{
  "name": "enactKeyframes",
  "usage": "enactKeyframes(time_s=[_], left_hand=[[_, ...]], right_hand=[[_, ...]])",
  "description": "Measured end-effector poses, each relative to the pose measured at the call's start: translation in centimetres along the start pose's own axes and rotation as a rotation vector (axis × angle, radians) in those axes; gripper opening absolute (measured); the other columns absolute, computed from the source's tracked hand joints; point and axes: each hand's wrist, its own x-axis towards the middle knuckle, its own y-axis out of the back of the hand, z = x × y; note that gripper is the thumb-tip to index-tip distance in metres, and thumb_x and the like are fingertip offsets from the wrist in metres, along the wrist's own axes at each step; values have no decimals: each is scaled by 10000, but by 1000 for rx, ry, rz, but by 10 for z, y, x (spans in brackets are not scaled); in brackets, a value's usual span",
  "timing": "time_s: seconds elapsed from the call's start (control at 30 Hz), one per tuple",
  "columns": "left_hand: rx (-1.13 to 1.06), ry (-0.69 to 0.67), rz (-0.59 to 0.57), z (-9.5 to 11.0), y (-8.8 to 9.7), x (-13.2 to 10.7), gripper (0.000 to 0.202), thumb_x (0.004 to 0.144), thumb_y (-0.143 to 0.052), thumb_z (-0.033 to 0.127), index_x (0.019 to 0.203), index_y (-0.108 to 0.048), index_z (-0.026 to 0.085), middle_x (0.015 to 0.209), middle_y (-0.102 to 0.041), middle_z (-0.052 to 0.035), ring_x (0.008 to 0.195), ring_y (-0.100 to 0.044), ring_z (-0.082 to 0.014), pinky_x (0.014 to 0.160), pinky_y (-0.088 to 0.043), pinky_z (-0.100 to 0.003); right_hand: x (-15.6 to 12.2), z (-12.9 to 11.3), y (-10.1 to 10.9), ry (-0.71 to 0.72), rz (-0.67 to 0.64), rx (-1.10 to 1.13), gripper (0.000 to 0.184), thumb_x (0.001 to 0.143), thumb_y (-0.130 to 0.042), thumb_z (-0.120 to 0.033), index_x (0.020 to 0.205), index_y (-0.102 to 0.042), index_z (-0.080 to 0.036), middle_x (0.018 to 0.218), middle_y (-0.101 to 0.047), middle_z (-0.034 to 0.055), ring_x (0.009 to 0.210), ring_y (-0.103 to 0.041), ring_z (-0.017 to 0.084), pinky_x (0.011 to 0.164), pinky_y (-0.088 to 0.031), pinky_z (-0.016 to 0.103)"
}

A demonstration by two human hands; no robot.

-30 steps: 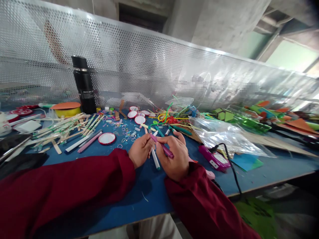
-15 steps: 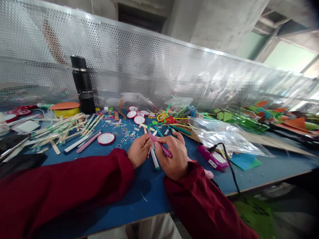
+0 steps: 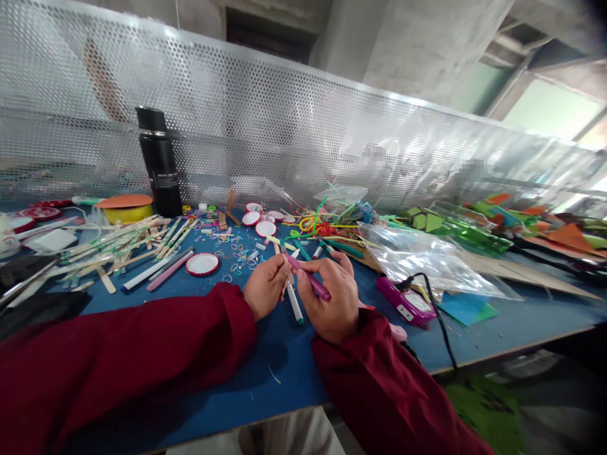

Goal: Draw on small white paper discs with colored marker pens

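Observation:
My right hand (image 3: 334, 297) is closed round a purple marker (image 3: 317, 284), which slants up and left toward the fingers of my left hand. My left hand (image 3: 266, 285) pinches a thin pale craft stick (image 3: 277, 249); only its top end shows plainly, the rest being mostly covered by fingers. The marker's tip meets or nearly meets the stick; exact contact is hard to see. Just below and between both hands, a white marker with a green end (image 3: 294, 306) lies on the blue table (image 3: 227, 392).
Craft sticks (image 3: 114, 249) and markers (image 3: 164, 268) lie left, before a black bottle (image 3: 160, 167). Round red-rimmed lids (image 3: 202, 264) and small rubber bands (image 3: 239, 249) are scattered about. Right are a purple corded device (image 3: 405, 302) and a clear plastic bag (image 3: 422, 256). A perforated metal screen (image 3: 279, 133) stands behind.
The purple marker's near end has dipped slightly down and right with my right hand. My left hand keeps almost the same place and grip.

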Motion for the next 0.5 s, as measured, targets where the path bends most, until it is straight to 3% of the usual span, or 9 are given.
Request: enactKeyframes(time_s=[0.5], left_hand=[[45, -6, 9, 2, 1, -1, 421, 976, -492, 592, 806, -487, 207, 570, -452, 57, 439, -415, -91, 443, -353, -222]], right_hand=[[0, -1, 0, -7, -5, -12, 80, 956, -604, -242, 882, -632, -258, 824, -777, -19, 742, -701, 186, 1078, -402, 457]])
